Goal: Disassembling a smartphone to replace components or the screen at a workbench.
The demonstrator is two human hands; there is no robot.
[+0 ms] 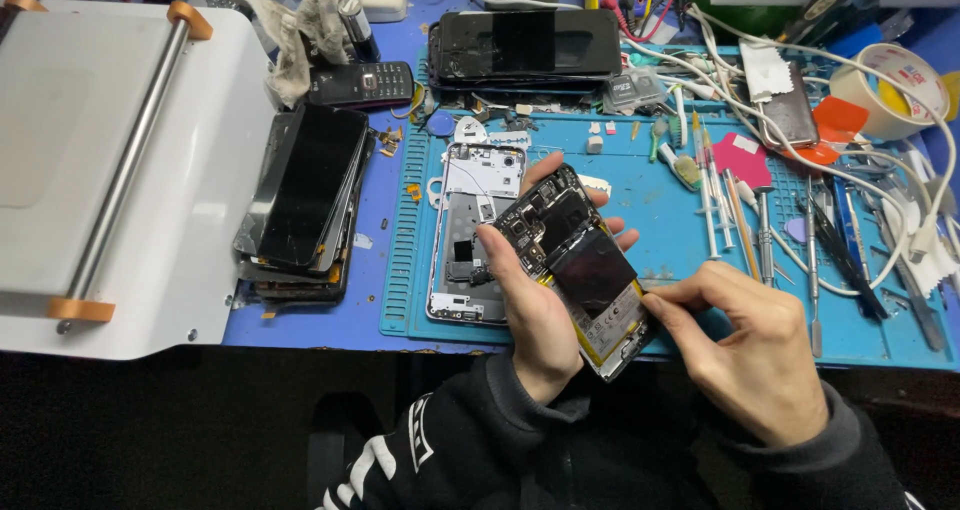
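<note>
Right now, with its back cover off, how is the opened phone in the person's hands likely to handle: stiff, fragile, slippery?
The opened phone probably stays stiff: it sits flat and unbent in the left hand. It is likely fragile, since its circuit boards and battery lie bare. The right hand pinches at its lower edge, so a slip seems possible, with only fingers gripping its thin sides.
</note>
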